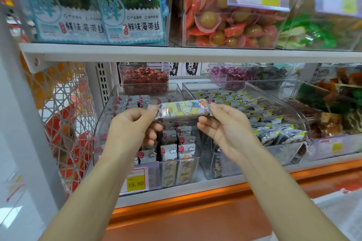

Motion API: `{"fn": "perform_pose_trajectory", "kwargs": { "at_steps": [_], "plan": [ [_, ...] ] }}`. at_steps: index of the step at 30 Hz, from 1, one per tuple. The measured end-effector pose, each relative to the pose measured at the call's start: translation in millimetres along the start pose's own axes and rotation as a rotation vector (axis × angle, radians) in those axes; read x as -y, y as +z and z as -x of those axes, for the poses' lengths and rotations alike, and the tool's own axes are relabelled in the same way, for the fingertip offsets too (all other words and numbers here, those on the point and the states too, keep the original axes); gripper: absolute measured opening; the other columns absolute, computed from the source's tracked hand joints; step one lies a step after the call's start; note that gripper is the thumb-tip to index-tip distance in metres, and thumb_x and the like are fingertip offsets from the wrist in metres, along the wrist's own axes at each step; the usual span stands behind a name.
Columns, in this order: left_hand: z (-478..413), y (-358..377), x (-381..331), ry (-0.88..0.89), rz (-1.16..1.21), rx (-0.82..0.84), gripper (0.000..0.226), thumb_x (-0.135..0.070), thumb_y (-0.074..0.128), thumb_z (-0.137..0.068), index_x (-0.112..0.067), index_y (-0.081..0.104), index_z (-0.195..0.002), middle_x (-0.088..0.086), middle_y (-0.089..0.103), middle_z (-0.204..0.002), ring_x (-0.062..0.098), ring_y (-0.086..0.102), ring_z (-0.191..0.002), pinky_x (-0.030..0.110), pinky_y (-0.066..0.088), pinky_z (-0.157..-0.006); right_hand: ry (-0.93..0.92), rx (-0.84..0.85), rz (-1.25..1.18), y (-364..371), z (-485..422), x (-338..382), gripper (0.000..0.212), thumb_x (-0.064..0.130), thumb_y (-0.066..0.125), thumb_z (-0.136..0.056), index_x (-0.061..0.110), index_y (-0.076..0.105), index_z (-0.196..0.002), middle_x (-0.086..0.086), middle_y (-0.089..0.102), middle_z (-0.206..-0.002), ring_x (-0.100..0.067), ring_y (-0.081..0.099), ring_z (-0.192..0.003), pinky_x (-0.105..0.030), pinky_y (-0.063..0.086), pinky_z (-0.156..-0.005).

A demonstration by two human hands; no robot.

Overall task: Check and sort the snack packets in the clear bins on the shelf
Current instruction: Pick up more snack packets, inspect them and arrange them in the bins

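A snack packet (183, 108) with a cartoon print is held level above the left clear bin (109, 115) on a white store shelf (176, 54) with an orange front rail. The left hand (133, 125) pinches its left end, the right hand (223, 123) its right end, fingers closed on the wrapper. A second clear bin (290, 100) sits just beside, to the right.

White shelf (176, 54) with clear bins (293, 92) side by side.
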State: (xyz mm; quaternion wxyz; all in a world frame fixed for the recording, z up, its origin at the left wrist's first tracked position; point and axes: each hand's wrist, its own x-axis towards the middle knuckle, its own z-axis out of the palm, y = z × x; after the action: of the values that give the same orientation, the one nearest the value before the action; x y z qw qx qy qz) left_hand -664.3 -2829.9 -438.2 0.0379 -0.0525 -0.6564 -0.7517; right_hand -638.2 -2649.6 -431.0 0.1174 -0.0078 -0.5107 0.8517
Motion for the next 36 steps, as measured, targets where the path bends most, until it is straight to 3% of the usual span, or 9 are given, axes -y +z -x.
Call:
{"fn": "perform_pose_trajectory", "kwargs": {
  "at_steps": [5,11,14,17,22,29,33,36],
  "plan": [
    [4.3,1.5,-7.6,-0.009,0.130,0.165,0.017,-0.021,0.063,-0.074,-0.006,0.060,-0.069,0.002,0.061,-0.053,0.006,0.047,-0.039,0.014,0.044,-0.041,-0.025,-0.044,-0.040,-1.6,-2.5,0.4,0.020,0.007,0.048,-0.096,0.004,0.056,-0.079,-0.002,0.065,-0.055,-0.010,0.062,-0.048,-0.023,0.054,-0.050],
    [7.7,0.9,-10.4,0.043,0.132,0.260,0.004,0.001,0.056,-0.084,-0.002,0.057,-0.081,0.008,0.067,-0.060,0.008,0.058,-0.046,0.015,0.050,-0.047,-0.061,-0.041,0.003,-5.3,-3.7,1.1,0.014,0.005,0.044,-0.098,0.007,0.053,-0.087,0.000,0.065,-0.054,-0.011,0.063,-0.048,-0.024,0.054,-0.050],
    [7.0,-0.8,-8.3,0.108,0.033,0.257,0.009,0.005,0.053,-0.088,-0.002,0.056,-0.085,0.007,0.066,-0.061,0.011,0.060,-0.050,0.017,0.051,-0.050,-0.081,-0.013,0.018,-6.0,-2.4,2.4,0.012,0.015,0.048,-0.097,0.007,0.054,-0.090,-0.007,0.066,-0.064,-0.018,0.065,-0.053,-0.030,0.056,-0.055],
    [5.6,-1.0,-4.1,0.157,-0.072,0.211,0.011,0.002,0.054,-0.090,-0.006,0.059,-0.086,0.004,0.067,-0.062,0.013,0.063,-0.055,0.019,0.053,-0.054,-0.146,0.004,0.185,-7.4,-0.9,4.2,0.014,0.020,0.058,-0.091,0.007,0.054,-0.090,-0.012,0.062,-0.075,-0.021,0.067,-0.059,-0.030,0.056,-0.060],
    [2.4,-1.5,-3.2,0.093,0.004,0.164,0.010,-0.005,0.061,-0.087,-0.009,0.062,-0.095,0.000,0.072,-0.072,0.019,0.071,-0.073,0.023,0.057,-0.066,-0.196,0.061,0.339,-8.0,2.0,4.1,0.011,0.002,0.053,-0.092,0.009,0.047,-0.087,-0.018,0.066,-0.097,-0.024,0.071,-0.070,-0.029,0.058,-0.066],
    [2.4,-2.3,-4.2,0.146,0.001,0.130,0.018,-0.013,0.062,-0.087,-0.016,0.065,-0.105,-0.001,0.073,-0.087,0.016,0.071,-0.082,0.022,0.056,-0.070,-0.285,0.185,0.504,-4.2,4.1,-0.3,0.028,-0.004,0.049,-0.092,0.019,0.059,-0.105,0.001,0.061,-0.109,-0.012,0.068,-0.091,-0.027,0.057,-0.073],
    [3.3,-3.7,-5.7,0.163,-0.015,0.184,0.021,-0.009,0.061,-0.087,-0.024,0.067,-0.100,-0.003,0.074,-0.089,0.016,0.071,-0.083,0.023,0.056,-0.073,-0.288,0.139,0.496,-2.8,5.2,-0.3,0.009,0.008,0.057,-0.091,0.013,0.064,-0.091,-0.008,0.063,-0.097,-0.017,0.066,-0.086,-0.030,0.058,-0.060],
    [4.7,-3.2,-6.9,0.176,-0.041,0.217,0.023,-0.006,0.063,-0.086,-0.025,0.067,-0.098,-0.005,0.073,-0.087,0.017,0.071,-0.081,0.025,0.057,-0.073,-0.310,0.086,0.495,-3.4,5.5,1.0,0.011,0.010,0.060,-0.089,0.015,0.065,-0.081,-0.011,0.065,-0.089,-0.014,0.066,-0.074,-0.025,0.053,-0.049]
  ]
}}
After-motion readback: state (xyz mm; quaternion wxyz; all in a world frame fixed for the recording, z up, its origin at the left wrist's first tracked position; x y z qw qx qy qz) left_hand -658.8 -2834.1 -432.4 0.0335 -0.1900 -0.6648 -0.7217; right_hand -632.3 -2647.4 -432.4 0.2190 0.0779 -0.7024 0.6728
